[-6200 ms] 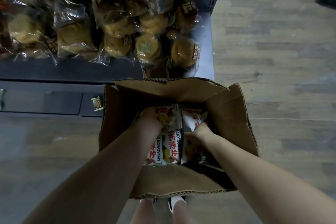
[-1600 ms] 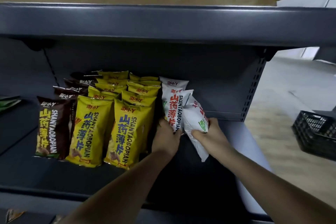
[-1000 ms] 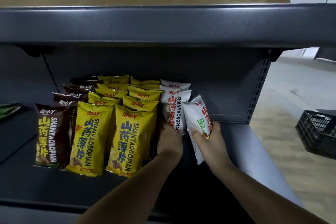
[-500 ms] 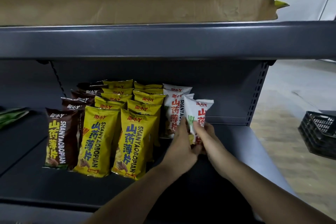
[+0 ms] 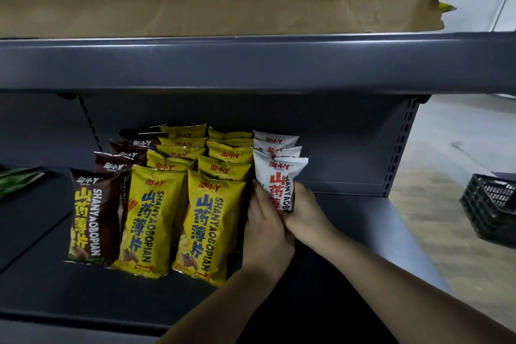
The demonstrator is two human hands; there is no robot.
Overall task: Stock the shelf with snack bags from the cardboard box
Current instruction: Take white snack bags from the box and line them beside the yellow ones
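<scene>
A white snack bag [image 5: 279,179] with red print stands upright at the front of a short white row on the dark grey shelf [image 5: 363,220]. My left hand [image 5: 265,229] lies against its left side and my right hand [image 5: 304,212] against its lower right, both holding the bag between them. Two more white bags [image 5: 275,138] stand behind it. To the left stand rows of yellow bags [image 5: 212,223] and brown bags [image 5: 92,215]. The cardboard box the bags came from is out of view.
The shelf above [image 5: 251,61] overhangs the bags and carries a flat cardboard carton [image 5: 209,8]. A black plastic crate [image 5: 491,207] sits on the wooden floor at the right. Something green [image 5: 16,179] lies at the far left.
The white bag has been stood upright and pushed back against the white row. Both hands have closed in around its lower half. The view has tilted slightly up.
</scene>
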